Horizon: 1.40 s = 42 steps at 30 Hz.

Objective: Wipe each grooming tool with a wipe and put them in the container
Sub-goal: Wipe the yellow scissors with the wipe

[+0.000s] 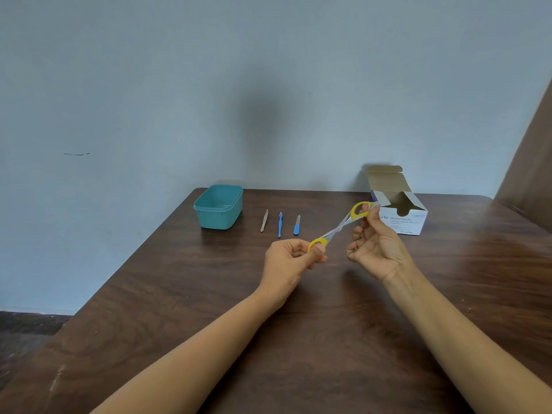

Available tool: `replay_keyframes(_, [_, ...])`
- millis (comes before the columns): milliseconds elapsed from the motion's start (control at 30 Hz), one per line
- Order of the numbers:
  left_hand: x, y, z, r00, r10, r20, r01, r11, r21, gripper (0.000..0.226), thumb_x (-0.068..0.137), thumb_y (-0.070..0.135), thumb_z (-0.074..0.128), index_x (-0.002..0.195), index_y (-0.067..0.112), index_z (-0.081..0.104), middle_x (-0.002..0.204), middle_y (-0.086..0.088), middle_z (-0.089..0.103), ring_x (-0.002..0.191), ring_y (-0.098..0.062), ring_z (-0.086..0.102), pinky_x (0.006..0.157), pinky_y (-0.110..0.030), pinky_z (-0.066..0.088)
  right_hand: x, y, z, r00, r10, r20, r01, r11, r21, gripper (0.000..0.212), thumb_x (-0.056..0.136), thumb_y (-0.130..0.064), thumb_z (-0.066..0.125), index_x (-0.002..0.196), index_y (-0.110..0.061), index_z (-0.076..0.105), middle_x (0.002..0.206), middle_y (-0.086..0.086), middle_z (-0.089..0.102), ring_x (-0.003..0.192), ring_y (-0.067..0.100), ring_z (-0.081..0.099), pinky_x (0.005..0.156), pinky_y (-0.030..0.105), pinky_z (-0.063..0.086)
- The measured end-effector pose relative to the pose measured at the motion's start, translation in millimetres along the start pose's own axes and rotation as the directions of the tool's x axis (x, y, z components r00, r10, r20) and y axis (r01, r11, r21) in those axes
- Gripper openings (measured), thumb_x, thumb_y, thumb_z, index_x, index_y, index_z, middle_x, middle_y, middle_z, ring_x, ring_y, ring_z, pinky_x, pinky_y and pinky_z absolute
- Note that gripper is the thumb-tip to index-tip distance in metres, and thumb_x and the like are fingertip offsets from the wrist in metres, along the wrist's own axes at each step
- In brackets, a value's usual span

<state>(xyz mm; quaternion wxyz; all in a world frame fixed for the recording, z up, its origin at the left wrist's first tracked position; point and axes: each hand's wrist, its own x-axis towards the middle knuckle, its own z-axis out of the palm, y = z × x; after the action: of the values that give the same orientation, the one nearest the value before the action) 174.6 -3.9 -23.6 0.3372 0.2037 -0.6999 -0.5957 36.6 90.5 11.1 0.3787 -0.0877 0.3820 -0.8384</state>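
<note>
Yellow-handled scissors (pixel 337 229) are spread wide open above the table. My left hand (pixel 291 258) grips one yellow loop and my right hand (pixel 377 245) pinches the other loop, higher and to the right. On the table behind lie metal tweezers (pixel 264 221), a blue-handled cuticle tool (pixel 280 225) and a small nail file with a blue grip (pixel 297 225), side by side. A teal container (pixel 218 206) stands open to their left. No wipe shows in either hand.
An open white box of alcohol swabs (pixel 401 215) stands at the back right of the dark wooden table (pixel 298 339). A blue-grey wall rises right behind the table. A brown panel (pixel 534 162) leans in at the far right.
</note>
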Motion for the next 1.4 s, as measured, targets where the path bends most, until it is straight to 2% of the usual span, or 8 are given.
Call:
replay_keyframes(200, [-6, -1, 4, 0.998, 0.031, 0.049, -0.04, 0.978, 0.203, 0.018, 0.086, 0.029, 0.07, 0.074, 0.017, 0.075, 0.073, -0.003, 0.075, 0.063, -0.004, 0.06, 0.074, -0.032, 0.055, 2, 8, 0, 0.994, 0.058, -0.093, -0.059, 0.998, -0.005, 0.019, 0.079, -0.046, 0.064, 0.078, -0.028, 0.065, 0.064, -0.021, 0.062, 0.063, 0.004, 0.038, 0.061, 0.024, 0.024])
replay_keyframes(400, [-10, 0, 6, 0.996, 0.063, 0.057, -0.077, 0.95, 0.302, 0.02, 0.086, 0.032, 0.068, 0.075, 0.017, 0.074, 0.071, -0.002, 0.074, 0.063, -0.004, 0.062, 0.075, -0.035, 0.056, 1, 11, 2, 0.983, 0.064, -0.172, -0.083, 0.991, -0.103, 0.02, 0.08, -0.047, 0.067, 0.079, -0.026, 0.066, 0.076, -0.02, 0.06, 0.063, 0.005, 0.037, 0.058, 0.023, 0.024])
replay_keyframes(633, [-6, 3, 0, 0.995, 0.098, 0.037, -0.105, 0.94, 0.326, 0.021, 0.087, 0.034, 0.067, 0.073, 0.02, 0.073, 0.07, 0.0, 0.073, 0.068, -0.018, 0.067, 0.074, -0.038, 0.057, -11, 25, 13, 0.987, -0.072, -0.142, 0.001, 0.894, -0.448, 0.009, 0.081, -0.032, 0.071, 0.083, -0.024, 0.074, 0.089, -0.017, 0.062, 0.073, 0.008, 0.039, 0.058, 0.021, 0.029])
replay_keyframes(800, [-5, 1, -3, 0.994, 0.104, 0.033, -0.108, 0.934, 0.341, 0.018, 0.088, 0.034, 0.067, 0.074, 0.023, 0.072, 0.071, 0.0, 0.073, 0.07, -0.018, 0.068, 0.074, -0.038, 0.057, -14, 20, 11, 0.988, -0.098, -0.121, 0.006, 0.8, -0.6, 0.024, 0.076, -0.036, 0.075, 0.094, -0.021, 0.075, 0.086, -0.009, 0.06, 0.077, 0.009, 0.043, 0.061, 0.025, 0.03])
replay_keyframes(967, [-7, 3, 7, 0.996, 0.083, 0.046, -0.093, 0.947, 0.308, 0.021, 0.088, 0.033, 0.067, 0.076, 0.018, 0.073, 0.071, -0.001, 0.074, 0.067, -0.019, 0.066, 0.074, -0.034, 0.055, -7, 16, 9, 0.96, -0.161, -0.23, 0.05, 0.904, -0.425, 0.016, 0.073, -0.032, 0.079, 0.081, -0.021, 0.072, 0.082, -0.01, 0.058, 0.069, 0.007, 0.041, 0.058, 0.023, 0.029])
replay_keyframes(1100, [-10, 5, 9, 0.995, 0.076, 0.071, -0.093, 0.951, 0.295, 0.021, 0.088, 0.03, 0.067, 0.078, 0.013, 0.073, 0.071, 0.002, 0.074, 0.059, -0.002, 0.058, 0.069, -0.024, 0.052, -3, 9, 5, 0.93, -0.163, -0.33, 0.072, 0.96, -0.271, 0.021, 0.071, -0.034, 0.08, 0.072, -0.022, 0.063, 0.089, -0.006, 0.055, 0.066, 0.007, 0.037, 0.053, 0.022, 0.024])
replay_keyframes(1300, [-6, 2, 4, 0.995, 0.088, 0.038, -0.096, 0.952, 0.291, 0.021, 0.088, 0.032, 0.067, 0.076, 0.017, 0.073, 0.07, 0.003, 0.074, 0.064, -0.016, 0.064, 0.073, -0.034, 0.054, -13, 20, 12, 0.976, -0.15, -0.161, 0.045, 0.852, -0.521, 0.013, 0.075, -0.034, 0.076, 0.08, -0.023, 0.074, 0.091, -0.012, 0.061, 0.076, 0.008, 0.041, 0.062, 0.023, 0.03])
replay_keyframes(1400, [-5, 1, 0, 0.995, 0.094, 0.037, -0.1, 0.95, 0.296, 0.019, 0.089, 0.032, 0.066, 0.078, 0.018, 0.072, 0.071, 0.005, 0.074, 0.069, -0.012, 0.068, 0.074, -0.031, 0.056, -17, 22, 16, 0.982, -0.147, -0.122, 0.054, 0.826, -0.561, 0.015, 0.077, -0.032, 0.074, 0.087, -0.021, 0.075, 0.088, -0.013, 0.063, 0.078, 0.009, 0.042, 0.064, 0.023, 0.032])
